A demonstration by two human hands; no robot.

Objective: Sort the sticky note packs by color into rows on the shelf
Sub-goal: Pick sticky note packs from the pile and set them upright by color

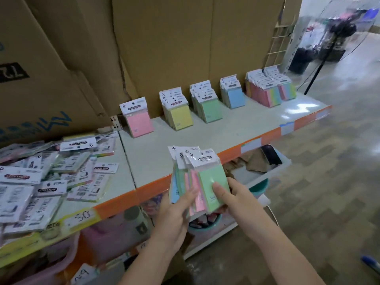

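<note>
**Green pack is on top, and the green row is straight ahead of it**

Far left of the shelf (236, 128) there's the unsorted pile of sticky note packs (47, 177), all lying flat and jumbled. Along the back, leaning on the cardboard, left to right: a single pink pack (139, 122), the yellow row (181, 116), the green row (209, 109), the blue row (235, 97), and the multicolour row (269, 93) at the far end.

Out front, just off the shelf's orange edge, both hands share a fanned bunch of packs (185, 182). The left hand (174, 214) cups the bunch from its left side, fingers wrapped onto it. The right hand (236, 196) pinches the front one, a green pack (213, 179), with its thumb flat on the green face and the other fingers hidden behind.

What matters for the next move, I'd say: that green pack stands upright, header card up and tipped a bit left, same way up as the shelved ones. The green row sits directly beyond it, toward the back of the shelf. The right hand already has it and is the closer one, so probably a plain forward reach with no turning needed.
</note>
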